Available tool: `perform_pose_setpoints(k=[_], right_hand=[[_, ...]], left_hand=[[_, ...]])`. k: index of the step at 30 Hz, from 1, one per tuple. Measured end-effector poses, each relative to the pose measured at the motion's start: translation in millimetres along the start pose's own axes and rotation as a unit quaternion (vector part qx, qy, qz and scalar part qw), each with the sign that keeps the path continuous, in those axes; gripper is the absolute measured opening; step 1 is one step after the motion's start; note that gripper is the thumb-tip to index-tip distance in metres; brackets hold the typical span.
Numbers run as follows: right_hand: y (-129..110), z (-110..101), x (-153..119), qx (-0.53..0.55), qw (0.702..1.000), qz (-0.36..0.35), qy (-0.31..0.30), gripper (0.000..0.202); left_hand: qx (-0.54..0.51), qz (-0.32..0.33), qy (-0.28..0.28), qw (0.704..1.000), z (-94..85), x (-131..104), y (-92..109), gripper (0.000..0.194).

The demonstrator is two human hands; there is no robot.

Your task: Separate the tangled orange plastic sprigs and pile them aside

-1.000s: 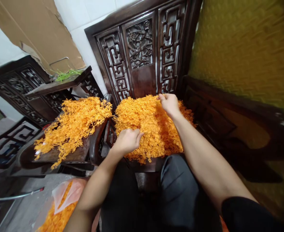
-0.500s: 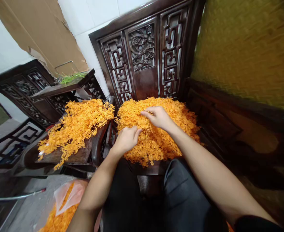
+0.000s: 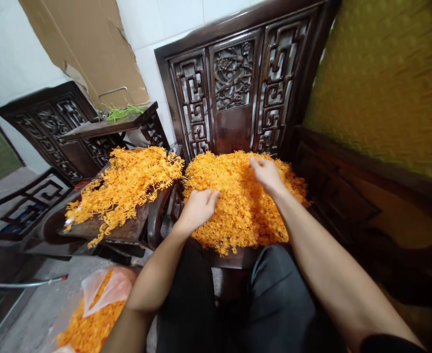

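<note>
A large heap of curly orange strands and small pieces [image 3: 234,215] covers the dark wooden seat in front of me. Above the left part of this heap is my left hand [image 3: 200,208], its fingers closed with the thumb pointing up and right. My right hand [image 3: 267,174] is over the far right part of the heap, thumb and fingers pinched together. Whatever either hand may hold is too small or hidden among the orange pieces to make out. A second tangle of the same orange strands [image 3: 135,179] lies on the neighbouring seat to the left.
A carved wooden chair back [image 3: 234,122] rises behind the heap. Green stems [image 3: 123,113] lie on a small wooden table [image 3: 98,128] at the left. On the floor, a translucent plastic bag [image 3: 101,289] holds more orange pieces. A yellowish textured surface [image 3: 388,88] stands at the right.
My right hand has moved right, away from my left hand, so the gap between them is wider. The view has shifted slightly, moving the scene right.
</note>
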State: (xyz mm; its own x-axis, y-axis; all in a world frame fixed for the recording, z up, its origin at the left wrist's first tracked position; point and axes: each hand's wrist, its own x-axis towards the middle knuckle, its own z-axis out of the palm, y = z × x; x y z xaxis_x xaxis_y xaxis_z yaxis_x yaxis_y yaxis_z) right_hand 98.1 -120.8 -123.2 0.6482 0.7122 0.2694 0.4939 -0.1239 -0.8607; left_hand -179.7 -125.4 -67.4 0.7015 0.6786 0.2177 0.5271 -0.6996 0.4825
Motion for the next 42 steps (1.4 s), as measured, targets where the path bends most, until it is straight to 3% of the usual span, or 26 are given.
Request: perform_pose_setpoints(k=[2,4,7,10,14,16,18,20,22,24,25,27,30,34,39,42], right_hand=[[2,3,-13,-0.039,0.996,-0.037,-0.064,0.057],[-11,7,-28,-0.057,0.993,-0.082,-0.06,0.062],[-49,10,-52,-0.031,0.985,-0.17,0.003,0.066],[-86,11,-78,-0.032,0.969,-0.243,-0.039,0.061],[-108,23,-95,-0.089,0.957,-0.264,-0.082,0.037],[-107,29,-89,-0.098,0.955,-0.266,-0.084,0.04],[-100,31,-73,-0.095,0.959,-0.248,-0.098,0.044],[-86,25,-49,-0.086,0.978,-0.178,-0.071,0.045],[-65,12,-25,-0.07,0.995,-0.072,0.023,0.042],[-41,0,-8,-0.03,0.994,-0.001,0.108,0.04],[-30,-4,-5,0.001,0.995,0.015,0.1,0.04],[-14,-6,-6,0.117,0.991,0.061,0.013,0.04],[-8,0,-19,0.257,0.955,0.103,-0.109,0.038],[-20,8,-25,0.328,0.924,0.098,-0.169,0.028],[-28,7,-17,0.452,0.854,0.144,-0.213,0.037],[-30,5,-16,0.494,0.827,0.131,-0.234,0.035]], left_hand=[[-0.037,-0.02,0.031,0.999,1.6,7,-5,0.044],[-0.065,-0.038,0.039,0.996,3.9,13,-7,0.044],[-0.077,-0.048,0.039,0.995,7.4,14,-8,0.045],[-0.044,-0.036,0.048,0.997,9.2,12,-7,0.043],[0.022,0.011,0.051,0.998,7.7,10,-4,0.035],[0.034,0.019,0.046,0.998,6.3,10,-1,0.036],[0.026,0.005,0.032,0.999,5.9,8,4,0.038],[-0.001,-0.019,0.008,1.0,7.0,4,8,0.04],[-0.04,-0.044,-0.013,0.998,9.1,0,9,0.042],[-0.088,-0.072,-0.01,0.993,11.5,-1,7,0.043],[-0.114,-0.085,0.0,0.99,12.6,-1,4,0.042],[-0.16,-0.106,0.023,0.981,14.2,4,-2,0.041],[-0.206,-0.119,0.04,0.971,15.5,12,-10,0.042],[-0.242,-0.124,0.046,0.961,15.0,16,-14,0.044],[-0.275,-0.118,0.05,0.953,15.3,14,-16,0.047],[-0.309,-0.108,0.052,0.943,17.1,15,-18,0.049]])
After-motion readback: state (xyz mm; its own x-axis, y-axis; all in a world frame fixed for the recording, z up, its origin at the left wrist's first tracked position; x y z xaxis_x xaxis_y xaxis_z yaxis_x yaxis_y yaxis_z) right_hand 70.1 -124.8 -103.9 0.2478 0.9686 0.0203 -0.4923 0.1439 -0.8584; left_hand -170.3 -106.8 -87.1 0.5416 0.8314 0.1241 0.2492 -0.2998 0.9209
